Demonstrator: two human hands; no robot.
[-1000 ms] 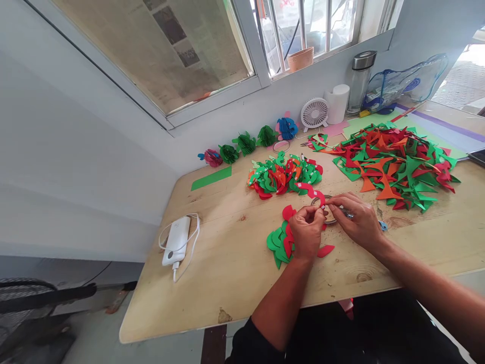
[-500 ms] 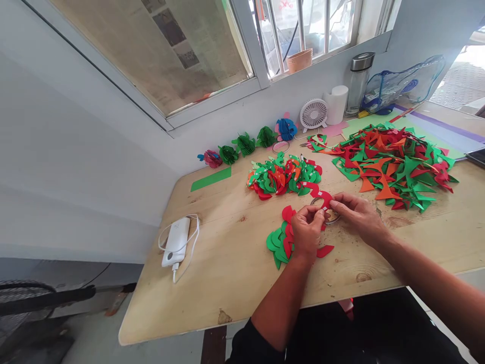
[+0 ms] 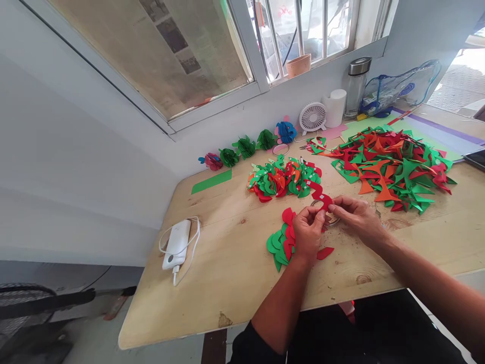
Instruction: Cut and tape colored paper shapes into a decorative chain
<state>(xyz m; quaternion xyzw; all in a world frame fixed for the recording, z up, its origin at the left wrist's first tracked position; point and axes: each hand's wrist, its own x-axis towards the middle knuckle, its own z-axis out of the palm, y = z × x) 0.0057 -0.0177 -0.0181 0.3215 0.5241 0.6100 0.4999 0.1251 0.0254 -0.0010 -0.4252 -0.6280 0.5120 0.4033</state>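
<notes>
A curved red paper cutout [image 3: 317, 192] with small white squares on it is pinched between my two hands. My left hand [image 3: 308, 230] grips its lower end with thumb and fingers. On its right side, my right hand [image 3: 354, 215] holds the edge, fingers closed. Partly hidden beneath the hands is a round ring-like item [image 3: 333, 221]. Red cutouts [image 3: 288, 216] and green cutouts [image 3: 278, 246] lie overlapped by my left wrist. One loose red piece [image 3: 325, 253] rests just below the hands. Behind them sits a heap of red, orange and green cutouts with white squares [image 3: 282, 177].
A large pile of paper scraps [image 3: 394, 167] covers the right side. Along the wall stand folded paper figures [image 3: 245, 146], a small white fan [image 3: 313, 117], and a glass bottle [image 3: 356, 91]. A white power bank [image 3: 178, 243] with its cable lies at left.
The red cutout's upper end has tilted slightly up in my hands. My right fingertips have shifted a little along its edge. The camera view has moved slightly.
</notes>
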